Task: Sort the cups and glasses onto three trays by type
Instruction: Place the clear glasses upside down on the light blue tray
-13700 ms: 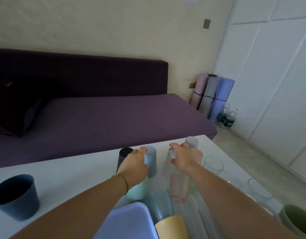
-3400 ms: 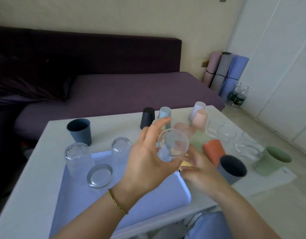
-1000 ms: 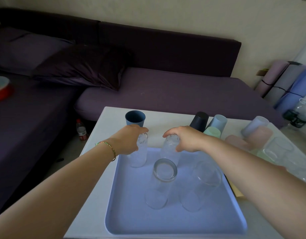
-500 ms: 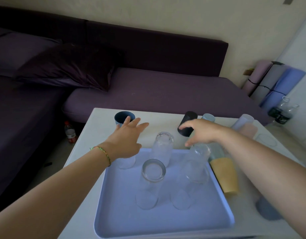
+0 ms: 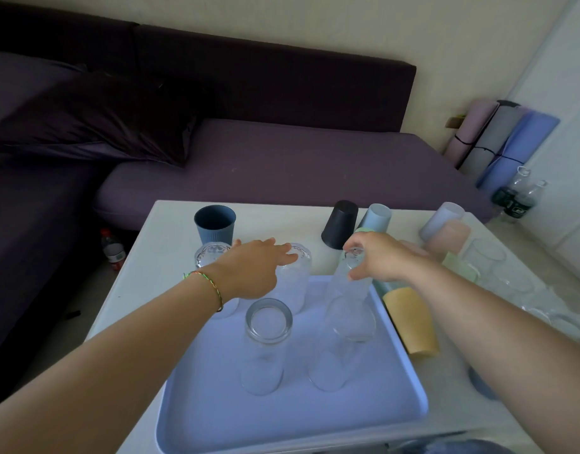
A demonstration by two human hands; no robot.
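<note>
- Blue tray (image 5: pixel 282 424): seat right glass (image 5: pixel 342 290) fully inside the rim; right hand (image 5: pixel 383 260) fingers pinch its top.
- Left hand (image 5: pixel 255 270) fingers lie straight on middle glass (image 5: pixel 298 290); steady it.

This is a living room in a home. A long dark purple sofa (image 5: pixel 298 165) with a loose pillow (image 5: pixel 95 126) runs along a plain cream wall (image 5: pixel 347 31), and a low white table (image 5: pixel 157 263) in front of it carries household plastic cups (image 5: pixel 215 224) and drinking glasses (image 5: pixel 269 326). Rolled exercise mats (image 5: pixel 501 139) lean in the corner beside white closet doors (image 5: pixel 570 126), with water bottles (image 5: pixel 517 198) standing on the floor next to them.
</note>
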